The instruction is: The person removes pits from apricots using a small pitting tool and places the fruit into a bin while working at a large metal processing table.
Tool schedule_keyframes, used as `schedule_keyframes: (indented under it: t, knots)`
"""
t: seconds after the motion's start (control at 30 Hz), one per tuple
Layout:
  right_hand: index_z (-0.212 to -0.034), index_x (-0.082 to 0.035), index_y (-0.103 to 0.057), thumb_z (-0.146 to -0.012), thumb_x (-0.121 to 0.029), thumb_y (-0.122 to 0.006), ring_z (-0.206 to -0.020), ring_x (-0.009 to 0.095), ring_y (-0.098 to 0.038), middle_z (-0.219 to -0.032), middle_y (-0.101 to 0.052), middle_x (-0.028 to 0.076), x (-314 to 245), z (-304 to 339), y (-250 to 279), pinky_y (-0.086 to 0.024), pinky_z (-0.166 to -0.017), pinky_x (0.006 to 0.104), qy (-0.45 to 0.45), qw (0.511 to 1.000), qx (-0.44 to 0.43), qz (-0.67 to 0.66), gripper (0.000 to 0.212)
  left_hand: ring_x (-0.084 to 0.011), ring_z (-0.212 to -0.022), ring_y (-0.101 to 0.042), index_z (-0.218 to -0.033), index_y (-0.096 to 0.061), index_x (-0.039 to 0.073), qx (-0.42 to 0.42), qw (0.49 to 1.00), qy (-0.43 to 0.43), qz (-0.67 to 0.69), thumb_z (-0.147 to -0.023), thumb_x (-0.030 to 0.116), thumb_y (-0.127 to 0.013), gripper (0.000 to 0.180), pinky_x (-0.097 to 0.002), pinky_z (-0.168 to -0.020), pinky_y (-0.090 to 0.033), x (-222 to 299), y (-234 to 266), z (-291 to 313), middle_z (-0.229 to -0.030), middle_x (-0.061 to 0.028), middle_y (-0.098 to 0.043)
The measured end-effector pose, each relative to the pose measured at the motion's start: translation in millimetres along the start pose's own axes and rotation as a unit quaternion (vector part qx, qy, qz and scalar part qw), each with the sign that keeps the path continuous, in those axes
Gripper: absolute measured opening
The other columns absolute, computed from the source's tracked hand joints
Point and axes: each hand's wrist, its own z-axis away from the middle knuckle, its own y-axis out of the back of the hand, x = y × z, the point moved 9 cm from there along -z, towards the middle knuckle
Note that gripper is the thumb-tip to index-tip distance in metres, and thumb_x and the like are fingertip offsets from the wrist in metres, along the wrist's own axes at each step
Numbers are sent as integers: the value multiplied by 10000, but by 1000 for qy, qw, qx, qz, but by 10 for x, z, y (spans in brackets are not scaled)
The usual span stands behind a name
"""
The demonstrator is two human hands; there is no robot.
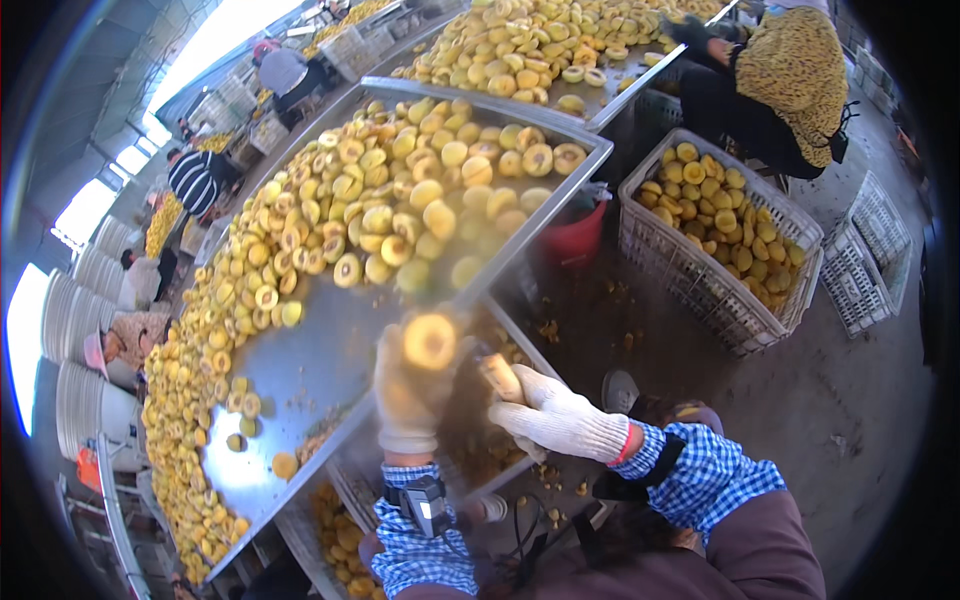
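Observation:
My left hand, in a white knit glove, is blurred by motion and closed on a yellow peach half. Its cut face with a brown centre points up. My gloved right hand grips a short tool with a wooden handle, just right of the peach half. The tool's working end is too blurred to make out. Both hands are over the near edge of a metal-topped table, where many yellow peach halves lie heaped along the far and left sides.
A grey plastic crate full of peach halves stands on the floor at right, with stacked crates beyond. Past the table corner is a red bucket. A co-worker sits at upper right by another heaped table. Below my hands lies another container of peaches.

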Motion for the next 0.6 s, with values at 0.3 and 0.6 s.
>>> schedule_keyframes:
  t: [0.3, 0.6]
  knots:
    - [-1063, -19, -451, -853, -263, -591, -589, 276, -618, -721, -619, 148, -22, -2, -448, -486, -551, 366, 166, 956, 4, 240, 351, -306, -899, -625, -1166, -545, 26, 80, 985, 90, 125, -907, 528, -494, 567, -416, -803, -535, -251, 316, 753, -976, -170, -636]
    - [-1100, 2, -441, -828, -217, -632, -689, 404, -603, -726, -600, 219, -104, 63, -606, -473, -574, 463, 274, 884, 6, 380, 397, -149, -989, -548, -1398, -355, 70, 0, 997, 56, -57, -829, 156, -648, 646, -213, -688, -473, 46, 258, 1173, -1242, -86, -517]
